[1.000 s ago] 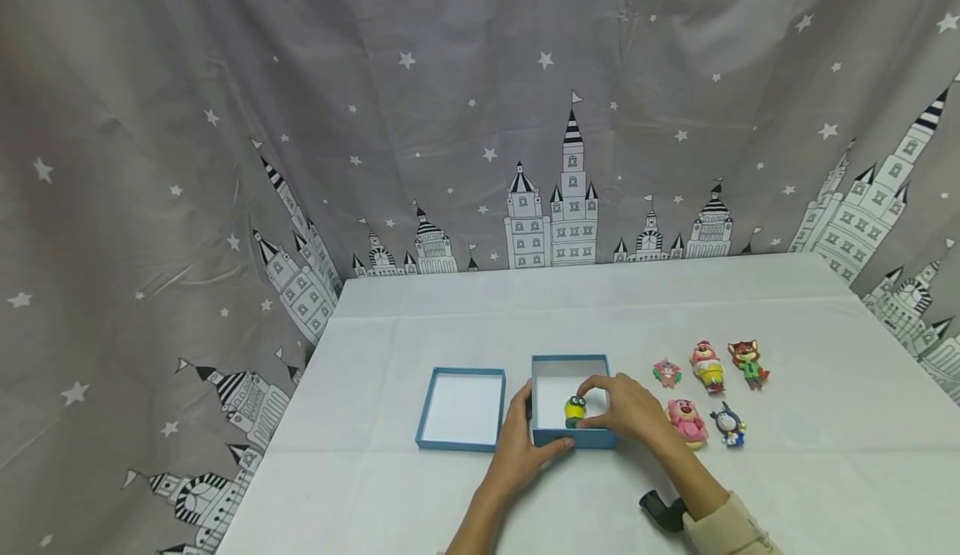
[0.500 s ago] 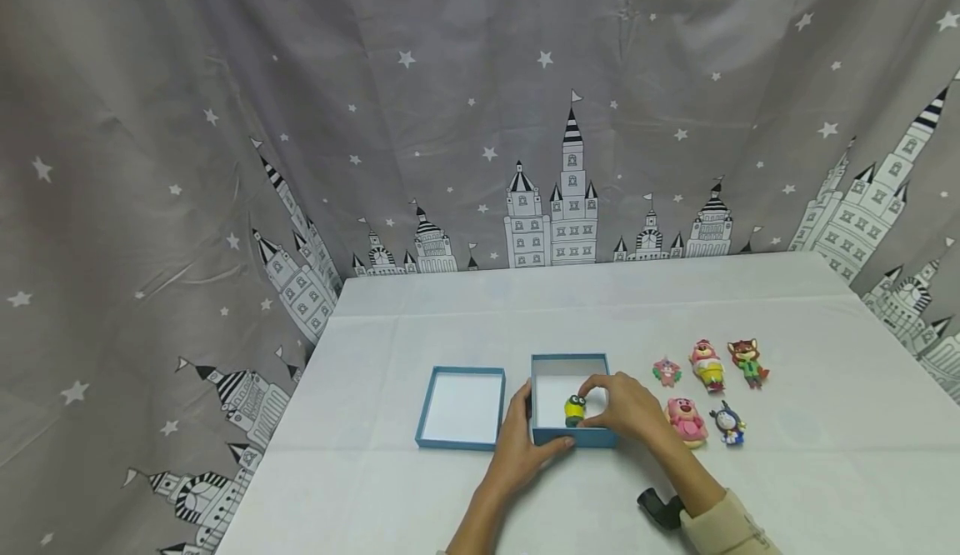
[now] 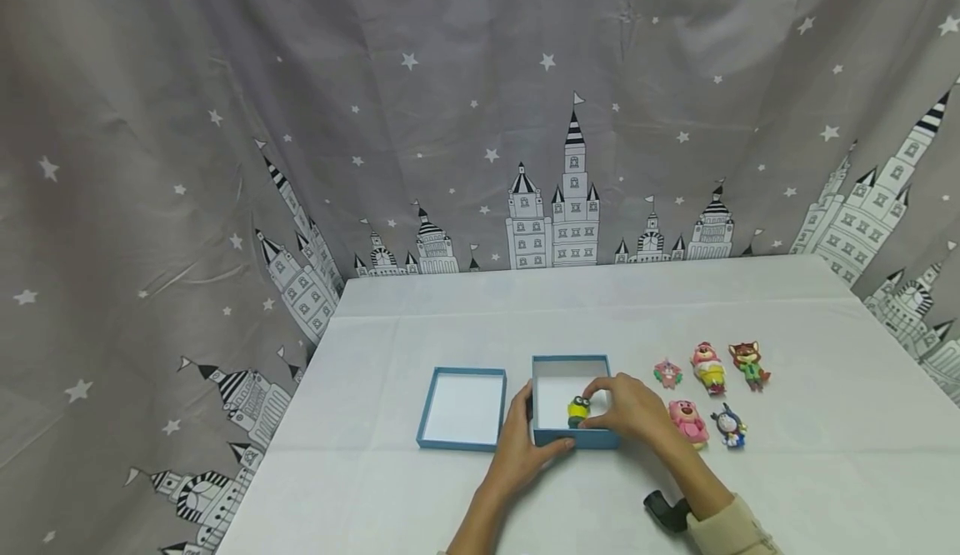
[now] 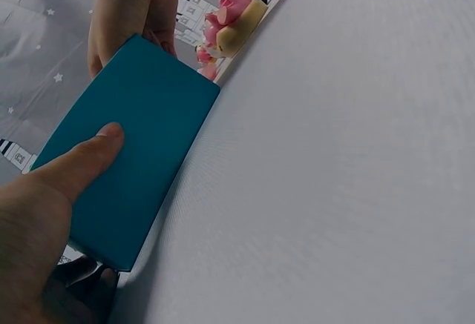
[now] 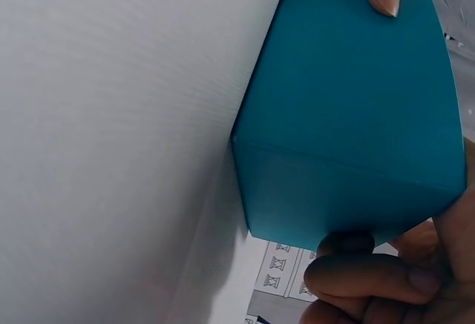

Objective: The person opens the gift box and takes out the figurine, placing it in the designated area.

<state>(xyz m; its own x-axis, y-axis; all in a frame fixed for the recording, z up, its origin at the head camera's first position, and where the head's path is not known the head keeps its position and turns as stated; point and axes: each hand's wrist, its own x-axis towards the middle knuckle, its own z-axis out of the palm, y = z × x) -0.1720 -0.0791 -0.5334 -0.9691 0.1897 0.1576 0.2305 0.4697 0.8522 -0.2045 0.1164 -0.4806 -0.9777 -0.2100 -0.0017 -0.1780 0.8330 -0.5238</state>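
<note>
A blue box (image 3: 576,439) with a white inside stands open on the white table. My left hand (image 3: 520,447) grips its front left corner, thumb on the front wall and fingers along the left side. In the left wrist view the left thumb (image 4: 82,161) lies flat on the blue wall. Inside the box, near the front wall, is a small yellow and green figurine (image 3: 578,412) with big round eyes. My right hand (image 3: 630,409) reaches over the box's right side and pinches this figurine. In the right wrist view the box wall (image 5: 349,94) hides the figurine.
Left of the box lies a shallow blue lid (image 3: 461,409), white side up. On the right are several figurines, among them a pink bear (image 3: 687,423), a brown fox (image 3: 748,365) and a blue figure (image 3: 729,427). A black object (image 3: 663,511) lies by the right forearm.
</note>
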